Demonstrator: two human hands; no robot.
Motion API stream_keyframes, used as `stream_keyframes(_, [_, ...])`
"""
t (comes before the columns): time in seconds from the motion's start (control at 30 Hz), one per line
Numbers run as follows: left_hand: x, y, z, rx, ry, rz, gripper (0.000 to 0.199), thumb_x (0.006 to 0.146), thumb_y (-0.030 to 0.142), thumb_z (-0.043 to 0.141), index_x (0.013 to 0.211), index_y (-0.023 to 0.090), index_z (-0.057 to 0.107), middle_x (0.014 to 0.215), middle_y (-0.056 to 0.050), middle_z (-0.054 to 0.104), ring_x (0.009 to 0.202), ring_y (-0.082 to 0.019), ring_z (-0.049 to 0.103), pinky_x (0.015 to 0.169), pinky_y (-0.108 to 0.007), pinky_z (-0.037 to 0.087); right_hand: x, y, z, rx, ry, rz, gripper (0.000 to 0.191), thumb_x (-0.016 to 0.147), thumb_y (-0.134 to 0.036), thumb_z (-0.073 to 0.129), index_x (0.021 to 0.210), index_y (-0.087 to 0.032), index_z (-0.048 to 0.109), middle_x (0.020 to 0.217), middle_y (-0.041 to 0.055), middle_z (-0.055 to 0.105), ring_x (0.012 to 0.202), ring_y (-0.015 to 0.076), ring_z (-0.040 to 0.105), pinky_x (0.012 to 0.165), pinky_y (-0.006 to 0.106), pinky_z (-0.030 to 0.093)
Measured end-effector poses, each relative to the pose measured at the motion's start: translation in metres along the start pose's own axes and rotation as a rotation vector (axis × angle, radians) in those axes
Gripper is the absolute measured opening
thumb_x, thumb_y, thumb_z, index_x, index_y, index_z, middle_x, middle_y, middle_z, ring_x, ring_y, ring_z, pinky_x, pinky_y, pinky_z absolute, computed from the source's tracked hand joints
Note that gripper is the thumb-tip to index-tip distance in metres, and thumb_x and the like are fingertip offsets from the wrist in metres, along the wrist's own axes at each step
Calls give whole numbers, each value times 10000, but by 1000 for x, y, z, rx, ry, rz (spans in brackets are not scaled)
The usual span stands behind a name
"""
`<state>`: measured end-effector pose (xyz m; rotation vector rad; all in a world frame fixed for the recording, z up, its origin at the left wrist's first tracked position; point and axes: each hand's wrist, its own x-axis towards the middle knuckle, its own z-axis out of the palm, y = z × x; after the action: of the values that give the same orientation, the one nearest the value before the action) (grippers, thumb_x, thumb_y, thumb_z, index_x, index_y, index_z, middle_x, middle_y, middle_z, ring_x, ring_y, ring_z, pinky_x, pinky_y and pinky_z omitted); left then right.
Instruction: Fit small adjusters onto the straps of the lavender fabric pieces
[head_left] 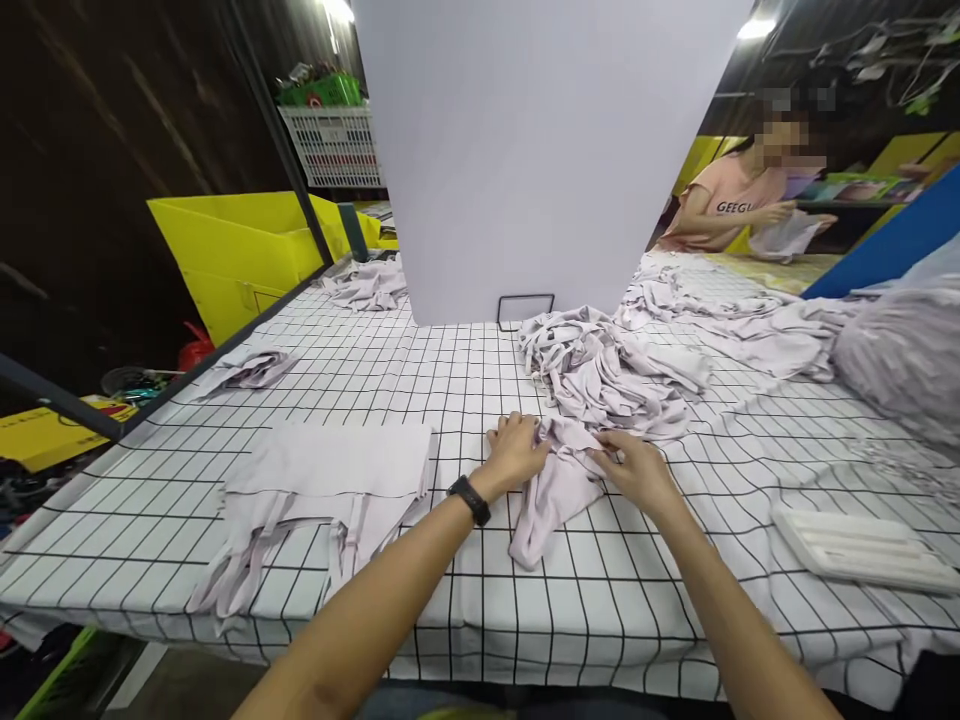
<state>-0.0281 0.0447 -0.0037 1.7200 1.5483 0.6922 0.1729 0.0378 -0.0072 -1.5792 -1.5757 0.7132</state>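
A crumpled pale pink garment (pixel 561 485) lies on the checked tablecloth (pixel 465 590) in front of me, its lower end trailing toward the table's front edge. My left hand (pixel 516 450), with a black band on the wrist, grips its upper left edge between thumb and fingers. At its upper right edge my right hand (pixel 630 465) pinches the cloth. To the left, a flat stack of pale pink strappy tops (pixel 330 460) is laid out with the straps toward me. Just behind my hands sits a loose heap of similar garments (pixel 600 365).
A tall white board (pixel 540 160) stands at the back by a small black wire stand (pixel 525 298). A white plastic tray (pixel 862 548) and a bulging bag (pixel 900 345) lie right. Yellow bins (pixel 232 250) line the left edge. A co-worker (pixel 739 200) handles cloth at back right.
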Motion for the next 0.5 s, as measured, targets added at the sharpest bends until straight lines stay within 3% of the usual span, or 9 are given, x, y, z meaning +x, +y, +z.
stream_keyframes(0.03, [7,3,0,-27,-9,-3,40,833,209,616,848,172,614,1180,-159,607,1243,-395,438,1046,-577,317,5,-2,-2,34,-34,10,306,622,-509,794,718,-225,731,764,72,692,855,336,646,823,460,501])
stream_keyframes(0.13, [15,10,-7,-188,-64,4,188,812,201,597,656,186,495,905,-104,617,1091,-327,528,937,-456,399,11,-9,-15,175,-102,32,348,674,-554,767,723,-211,735,688,42,683,743,267,638,713,378,502])
stream_keyframes(0.2, [12,14,-16,-345,-146,24,186,818,263,590,677,190,494,776,-52,580,882,-231,571,798,-348,429,8,-14,-25,280,-121,46,393,682,-591,768,750,-205,738,724,46,706,755,248,646,698,348,509])
stream_keyframes(0.3, [1,17,-30,-550,-271,57,256,790,382,623,685,188,492,698,4,515,669,-126,497,660,-263,395,0,-20,-34,412,-109,81,411,655,-600,810,720,-204,721,714,42,701,706,211,636,650,312,512])
stream_keyframes(0.4, [-9,16,-39,-797,-379,15,373,693,439,756,658,179,491,663,45,443,601,-81,403,588,-234,329,-7,-23,-34,510,-85,127,413,628,-588,846,743,-210,723,695,34,691,612,184,611,555,295,492])
stream_keyframes(0.5, [-16,13,-43,-995,-418,-69,395,609,398,872,699,153,575,681,49,468,611,-67,398,568,-225,289,-13,-26,-32,575,-63,161,410,612,-568,869,768,-215,731,675,31,690,566,182,608,516,296,489])
